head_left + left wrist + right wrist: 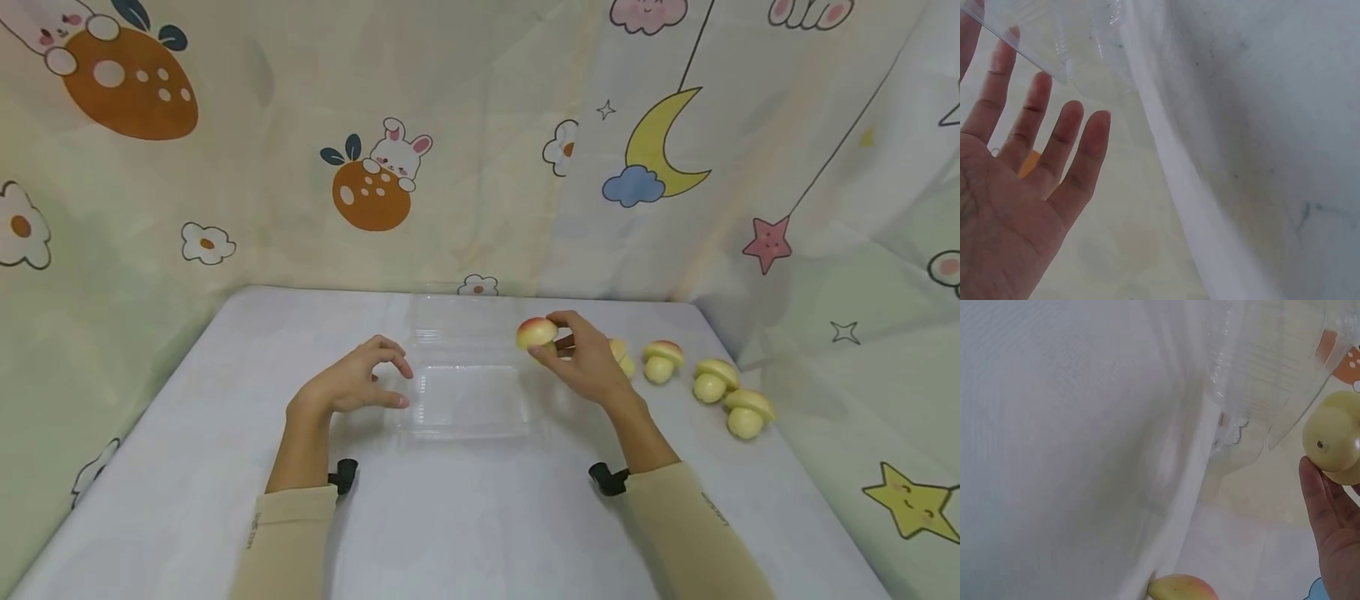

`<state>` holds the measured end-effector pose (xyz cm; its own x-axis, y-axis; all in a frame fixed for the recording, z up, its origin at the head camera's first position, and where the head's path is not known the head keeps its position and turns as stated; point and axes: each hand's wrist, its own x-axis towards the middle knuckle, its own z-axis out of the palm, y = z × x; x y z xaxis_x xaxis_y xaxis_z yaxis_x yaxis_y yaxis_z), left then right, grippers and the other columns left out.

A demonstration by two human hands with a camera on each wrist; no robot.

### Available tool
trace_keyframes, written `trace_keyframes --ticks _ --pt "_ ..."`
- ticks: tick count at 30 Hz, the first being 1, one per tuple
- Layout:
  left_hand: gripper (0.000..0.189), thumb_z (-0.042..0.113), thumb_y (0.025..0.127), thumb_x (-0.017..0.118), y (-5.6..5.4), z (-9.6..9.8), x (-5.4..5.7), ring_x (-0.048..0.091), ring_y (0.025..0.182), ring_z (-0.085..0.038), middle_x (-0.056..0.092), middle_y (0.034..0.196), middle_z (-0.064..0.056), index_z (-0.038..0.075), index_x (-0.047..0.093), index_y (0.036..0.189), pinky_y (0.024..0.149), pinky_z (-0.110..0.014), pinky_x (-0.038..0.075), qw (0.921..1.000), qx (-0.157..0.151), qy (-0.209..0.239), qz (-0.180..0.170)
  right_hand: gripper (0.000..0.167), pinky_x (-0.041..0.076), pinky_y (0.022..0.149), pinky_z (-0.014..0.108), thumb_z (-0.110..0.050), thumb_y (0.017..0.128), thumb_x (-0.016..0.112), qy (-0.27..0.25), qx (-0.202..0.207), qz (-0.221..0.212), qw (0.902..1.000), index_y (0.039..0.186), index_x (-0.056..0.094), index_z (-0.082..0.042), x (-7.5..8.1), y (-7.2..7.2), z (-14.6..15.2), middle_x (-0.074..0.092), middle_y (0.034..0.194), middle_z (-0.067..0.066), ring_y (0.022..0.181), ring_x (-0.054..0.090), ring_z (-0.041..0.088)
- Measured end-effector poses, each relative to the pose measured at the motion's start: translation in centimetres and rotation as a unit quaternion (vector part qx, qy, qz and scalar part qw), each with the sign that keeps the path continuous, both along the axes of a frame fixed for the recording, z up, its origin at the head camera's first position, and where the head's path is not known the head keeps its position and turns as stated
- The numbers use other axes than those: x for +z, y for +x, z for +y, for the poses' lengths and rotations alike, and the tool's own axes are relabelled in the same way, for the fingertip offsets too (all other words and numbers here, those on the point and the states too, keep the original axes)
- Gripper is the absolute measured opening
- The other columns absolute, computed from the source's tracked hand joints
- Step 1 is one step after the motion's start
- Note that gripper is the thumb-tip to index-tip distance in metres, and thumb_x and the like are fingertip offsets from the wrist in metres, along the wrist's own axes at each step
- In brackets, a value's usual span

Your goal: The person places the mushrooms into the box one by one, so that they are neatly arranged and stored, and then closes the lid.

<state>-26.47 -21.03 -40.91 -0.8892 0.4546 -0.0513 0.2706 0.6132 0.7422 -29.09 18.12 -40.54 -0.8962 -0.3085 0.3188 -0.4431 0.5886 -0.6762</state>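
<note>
My right hand (588,358) pinches a toy mushroom (536,333) with a red-and-yellow cap, held up by the right side of a clear plastic box (472,433). The right wrist view shows the pale round stem end of this mushroom (1329,437) against the fingertips. At the box's left side is my left hand (360,375), its fingers spread and loosely bent, holding nothing. In the left wrist view, the fingers of the left hand (1029,169) reach up to the box's clear edge (1029,56). The box's lid (465,317) stands raised at the back.
Several more toy mushrooms lie on the right of the white table (465,525): one (621,358) partly behind my right hand, others (663,361) (715,380) (748,413) toward the right edge. A patterned cloth (480,167) hangs behind the table.
</note>
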Motion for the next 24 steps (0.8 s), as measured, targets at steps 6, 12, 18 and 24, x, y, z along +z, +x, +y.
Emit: trace_keyframes --ticks 6,12,18,24 --pt "0.035 0.029 0.081 0.089 -0.2 0.1 -0.2 0.033 0.143 -0.034 0.043 0.153 -0.012 0.012 0.070 0.104 0.106 -0.054 0.047 1.0000 -0.001 -0.001 0.002 0.055 0.060 0.088 0.041 -0.041 0.093 0.076 -0.014 -0.006 -0.034 0.9993 0.136 0.054 -0.015 -0.2 0.0 -0.7 0.060 0.136 0.007 0.100 0.070 0.025" --pt "0.039 0.031 0.081 0.090 -0.2 0.1 -0.4 0.035 0.144 -0.034 0.038 0.157 -0.010 0.011 0.069 0.106 0.106 -0.053 0.047 0.9999 0.005 0.006 -0.010 0.053 0.060 0.086 0.039 -0.041 0.093 0.076 -0.019 0.009 -0.041 0.9989 0.134 0.055 -0.016 -0.5 -0.2 -1.7 0.061 0.134 0.005 0.098 0.070 0.023" --pt "0.040 0.030 0.079 0.091 -0.1 0.0 -0.4 0.039 0.144 -0.035 0.037 0.159 -0.009 0.009 0.069 0.105 0.108 -0.055 0.046 0.9997 0.016 0.007 -0.016 0.055 0.061 0.084 0.038 -0.044 0.093 0.076 -0.032 0.022 -0.048 0.9981 0.135 0.054 -0.018 -0.3 -0.5 -2.9 0.060 0.134 0.004 0.100 0.070 0.023" --pt "0.039 0.028 0.078 0.091 -0.1 0.0 -0.4 0.036 0.147 -0.035 0.039 0.158 -0.011 0.008 0.070 0.104 0.112 -0.057 0.043 0.9998 0.014 0.011 -0.008 0.050 0.061 0.081 0.035 -0.040 0.093 0.077 -0.045 0.035 -0.056 0.9968 0.132 0.056 -0.017 -0.4 -0.8 -3.9 0.061 0.130 0.004 0.097 0.070 0.022"
